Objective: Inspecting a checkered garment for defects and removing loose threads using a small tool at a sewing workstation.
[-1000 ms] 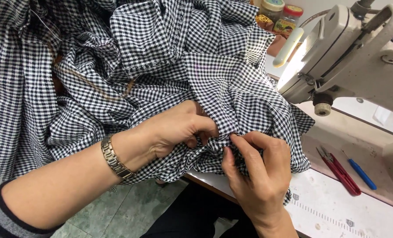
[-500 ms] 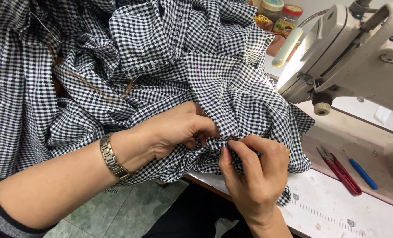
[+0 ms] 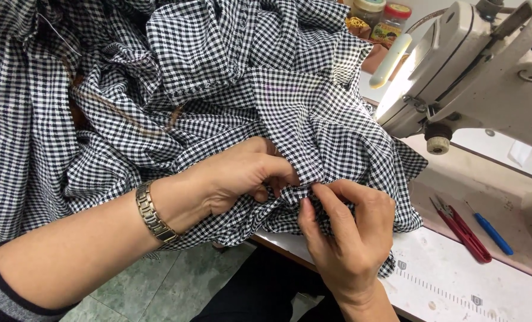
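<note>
Two hands pinch one fold of black-and-white checked fabric (image 3: 290, 113): the left hand (image 3: 242, 176) has its fingers clenched on the cloth, and the right hand (image 3: 349, 229) nips the same fold just beside them. Heaped cloth spreads up and left of the fingers. Right of them, red thread snips (image 3: 463, 229) and a blue pen (image 3: 491, 232) lie on the surface (image 3: 451, 286), below the sewing machine (image 3: 481, 65).
</note>
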